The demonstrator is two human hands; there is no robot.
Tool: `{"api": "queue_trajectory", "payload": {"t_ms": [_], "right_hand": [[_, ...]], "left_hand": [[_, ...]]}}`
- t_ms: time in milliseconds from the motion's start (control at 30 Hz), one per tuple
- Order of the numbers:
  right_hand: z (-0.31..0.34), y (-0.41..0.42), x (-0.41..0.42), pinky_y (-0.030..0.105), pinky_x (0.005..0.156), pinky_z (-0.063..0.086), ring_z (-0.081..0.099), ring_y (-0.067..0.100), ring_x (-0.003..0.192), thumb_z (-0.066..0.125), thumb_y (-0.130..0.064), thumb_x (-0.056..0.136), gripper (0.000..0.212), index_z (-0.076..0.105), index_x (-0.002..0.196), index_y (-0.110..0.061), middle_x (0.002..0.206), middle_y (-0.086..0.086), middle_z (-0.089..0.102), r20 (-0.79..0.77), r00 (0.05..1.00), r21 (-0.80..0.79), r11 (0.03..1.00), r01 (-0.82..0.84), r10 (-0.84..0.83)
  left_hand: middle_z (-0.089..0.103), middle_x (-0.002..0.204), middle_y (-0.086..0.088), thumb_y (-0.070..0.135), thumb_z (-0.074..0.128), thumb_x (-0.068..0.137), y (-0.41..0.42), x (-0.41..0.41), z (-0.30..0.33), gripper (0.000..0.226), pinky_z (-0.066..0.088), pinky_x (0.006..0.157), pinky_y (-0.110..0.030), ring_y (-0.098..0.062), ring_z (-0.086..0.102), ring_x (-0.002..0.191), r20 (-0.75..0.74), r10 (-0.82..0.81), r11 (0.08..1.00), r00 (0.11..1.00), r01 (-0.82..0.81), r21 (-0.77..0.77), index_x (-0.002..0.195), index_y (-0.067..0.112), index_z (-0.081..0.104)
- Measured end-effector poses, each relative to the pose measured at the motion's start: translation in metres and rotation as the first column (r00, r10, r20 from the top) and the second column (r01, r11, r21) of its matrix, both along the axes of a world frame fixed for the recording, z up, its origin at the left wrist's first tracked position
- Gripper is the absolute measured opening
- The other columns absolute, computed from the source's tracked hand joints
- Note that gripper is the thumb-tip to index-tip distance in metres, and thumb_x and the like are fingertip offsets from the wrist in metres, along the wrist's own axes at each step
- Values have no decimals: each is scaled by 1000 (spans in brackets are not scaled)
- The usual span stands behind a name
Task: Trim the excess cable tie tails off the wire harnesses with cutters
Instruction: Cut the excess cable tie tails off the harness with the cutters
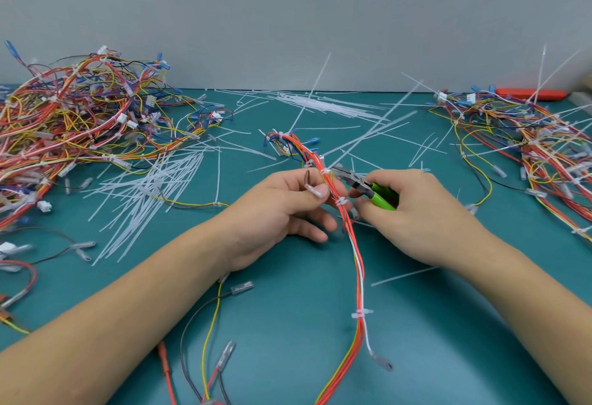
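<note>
Your two hands meet over the middle of a teal counter [288, 324]. Your left hand [282, 209] pinches one harness [347, 228] between thumb and curled fingers, holding it just above the surface. Your right hand [413, 209] is curled round one pair of green-handled cutters [368, 188], whose dark tip points left and sits right at the harness, at a white tie [326, 171] whose long tail [371, 130] slants up and away to the right.

The harness is a slim bundle of red, orange, yellow and white wires. It runs from a fan of blue connectors beyond your hands down toward you. Four white ties show along it: two between your hands, one at the far end, one lower down.

Two harness piles lie on the counter: a big one [80, 122] far left, another [528, 138] far right. Loose white tails [150, 190] litter the space between, too many to count.
</note>
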State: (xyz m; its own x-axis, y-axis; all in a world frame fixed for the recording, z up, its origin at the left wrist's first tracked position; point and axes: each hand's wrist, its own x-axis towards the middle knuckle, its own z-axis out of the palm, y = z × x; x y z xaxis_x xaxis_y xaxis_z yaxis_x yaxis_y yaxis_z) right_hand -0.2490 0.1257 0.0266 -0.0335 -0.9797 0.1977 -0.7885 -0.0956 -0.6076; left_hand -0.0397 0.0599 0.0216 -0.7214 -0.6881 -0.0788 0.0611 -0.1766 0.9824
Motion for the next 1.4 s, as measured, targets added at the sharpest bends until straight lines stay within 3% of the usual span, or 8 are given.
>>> {"api": "queue_trajectory", "payload": {"t_ms": [233, 300, 433, 600, 833, 1067, 1267, 1400], "right_hand": [[-3, 0, 1, 20, 57, 40, 46, 10, 58, 68, -23, 93, 7, 72, 88, -21, 65, -7, 59, 34, 999, -50, 998, -30, 32], [-4, 0, 3, 27, 60, 43, 48, 14, 61, 68, -21, 94, 6, 72, 89, -20, 66, -3, 61, 14, 998, -47, 997, -61, 62], [-6, -1, 3, 36, 65, 47, 51, 20, 65, 67, -19, 93, 6, 70, 89, -22, 68, 0, 61, 8, 998, -48, 997, -68, 69], [-10, -2, 5, 38, 59, 44, 47, 19, 61, 67, -24, 92, 20, 60, 74, -22, 60, -2, 52, -9, 998, -75, 995, -61, 61], [-13, -4, 5, 40, 56, 44, 43, 20, 59, 66, -34, 94, 33, 51, 70, -17, 58, -1, 48, -50, 999, -76, 997, -18, 14], [-14, -6, 5, 49, 58, 50, 47, 32, 63, 62, -34, 95, 36, 49, 71, -10, 58, 7, 49, -63, 998, -75, 997, -34, 29], [-15, -6, 4, 34, 58, 43, 49, 17, 60, 70, -24, 92, 12, 66, 81, -22, 63, -4, 56, -9, 997, -181, 981, -74, 73], [-16, -7, 3, 37, 62, 46, 53, 18, 64, 69, -22, 92, 3, 69, 88, -23, 67, -4, 61, 2, 995, -190, 977, -97, 99]], "left_hand": [[71, 90, -6, 9, 50, 104, 1, -1, 0, 15, 57, 62, -26, -19, 63, 68, 69, -26, 998, 997, 29, -49, 99, 2, 63], [71, 85, 0, 8, 52, 102, 3, -3, 1, 13, 55, 61, -24, -19, 61, 66, 100, -50, 994, 994, 59, -93, 101, -3, 58], [67, 78, 0, 5, 45, 104, 7, -4, 7, 13, 52, 61, -27, -19, 58, 64, 136, -67, 987, 988, 85, -133, 98, 1, 55], [64, 75, -2, 3, 42, 104, 9, -5, 9, 24, 51, 60, -27, -19, 57, 63, 155, -60, 987, 986, 82, -140, 86, 8, 57], [64, 75, 2, 5, 49, 102, 9, -5, 7, 18, 51, 58, -26, -21, 55, 65, 133, -53, 987, 990, 72, -142, 86, 8, 57], [64, 74, 2, 1, 43, 103, 9, -4, 7, 26, 51, 58, -25, -19, 55, 63, 127, -60, 987, 990, 78, -138, 85, 9, 59], [66, 76, 4, 14, 54, 91, 5, -2, 4, 11, 49, 57, -25, -19, 54, 62, 67, -83, 993, 994, 88, -74, 94, 3, 52], [66, 75, 2, 18, 55, 88, 2, -1, 3, 10, 47, 56, -25, -17, 53, 60, 54, -98, 994, 994, 101, -44, 86, 11, 62]]}}
